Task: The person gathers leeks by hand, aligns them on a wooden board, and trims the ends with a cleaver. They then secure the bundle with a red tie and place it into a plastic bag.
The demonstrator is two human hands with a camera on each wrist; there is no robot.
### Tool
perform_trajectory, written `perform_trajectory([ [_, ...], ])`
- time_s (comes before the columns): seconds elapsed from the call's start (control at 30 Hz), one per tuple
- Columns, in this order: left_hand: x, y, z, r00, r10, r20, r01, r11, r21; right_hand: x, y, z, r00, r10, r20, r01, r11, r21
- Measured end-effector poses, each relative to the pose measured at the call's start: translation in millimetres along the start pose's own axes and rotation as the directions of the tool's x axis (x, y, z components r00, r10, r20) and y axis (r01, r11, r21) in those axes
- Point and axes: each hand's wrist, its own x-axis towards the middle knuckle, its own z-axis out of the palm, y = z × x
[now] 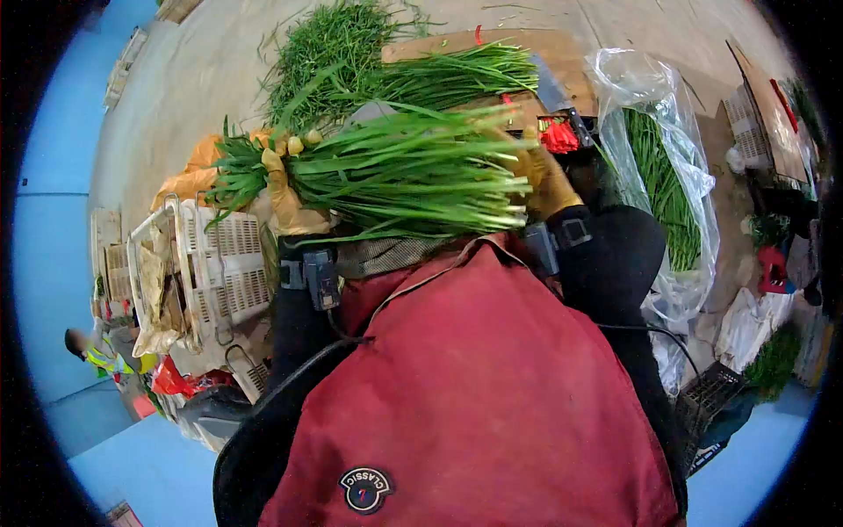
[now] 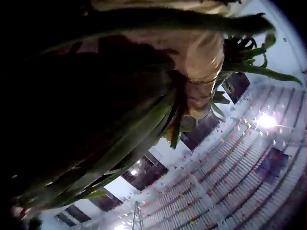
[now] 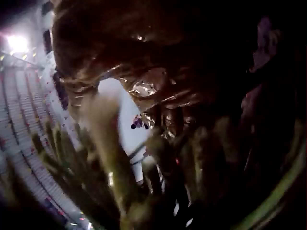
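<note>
"Which way is the bunch [image 1: 395,176] lying?"

"Sideways, its long axis running from the left grip [image 1: 285,189] toward the right grip [image 1: 553,180], leaf tips poking out past the left."

"What are the grips doing?"

"The left is grasping the bunch near its leafy end. The right is sitting just beside the cut ends [image 1: 516,186], so it's the nearer to them; I'm not managing to tell whether it's clenched."

"And farther off?"

"Ahead of the right, the knife [image 1: 550,86] is resting by the board [image 1: 566,57]."
</note>
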Motion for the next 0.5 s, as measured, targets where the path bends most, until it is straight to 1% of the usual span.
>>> perform_trajectory([
  [0.03, 4, -1, 4, 0.999, 0.033, 0.030, -0.034, 0.999, 0.002, 3, 10, 8, 0.985, 0.059, -0.159, -0.046, 0.995, 0.089],
  [0.07, 9, -2, 15, 0.996, 0.067, 0.060, -0.067, 0.998, 0.002, 11, 17, 6, 0.983, -0.182, 0.020, 0.182, 0.959, -0.217],
  [0.1, 16, 1, 20, 0.973, 0.105, 0.204, -0.098, 0.994, -0.043, 11, 18, 2, 0.977, -0.181, 0.108, 0.196, 0.969, -0.153],
  [0.13, 25, 4, 23, 0.928, 0.148, 0.343, -0.122, 0.988, -0.096, 10, 19, 0, 0.964, -0.179, 0.196, 0.199, 0.976, -0.087],
  [0.17, 33, 7, 22, 0.861, 0.194, 0.470, -0.137, 0.979, -0.152, -4, -5, 32, 0.959, -0.172, 0.224, 0.173, 0.985, 0.015],
  [0.23, 47, 17, 11, 0.829, 0.166, 0.533, -0.002, 0.956, -0.295, -7, -15, 19, 0.987, -0.065, 0.144, 0.065, 0.998, 0.000],
  [0.27, 50, 23, 11, 0.832, 0.141, 0.536, 0.073, 0.931, -0.357, -15, -19, 10, 0.997, -0.068, 0.025, 0.072, 0.973, -0.219],
  [0.3, 54, 29, 10, 0.835, 0.128, 0.535, 0.116, 0.910, -0.399, -27, -26, 14, 0.991, -0.134, -0.021, 0.128, 0.975, -0.181],
  [0.37, 60, 39, 10, 0.836, 0.140, 0.530, 0.104, 0.909, -0.404, -44, -33, -7, 0.979, -0.206, 0.009, 0.203, 0.957, -0.206],
  [0.43, 67, 49, 11, 0.839, 0.153, 0.522, 0.073, 0.919, -0.387, -53, -45, -21, 0.996, -0.090, -0.025, 0.072, 0.908, -0.412],
  [0.47, 67, 53, 12, 0.838, 0.152, 0.524, 0.069, 0.923, -0.378, -52, -44, -24, 0.998, 0.014, -0.068, -0.046, 0.867, -0.496],
  [0.5, 69, 56, 14, 0.838, 0.158, 0.523, 0.057, 0.927, -0.370, -51, -42, -23, 0.998, 0.000, -0.060, -0.033, 0.836, -0.548],
])
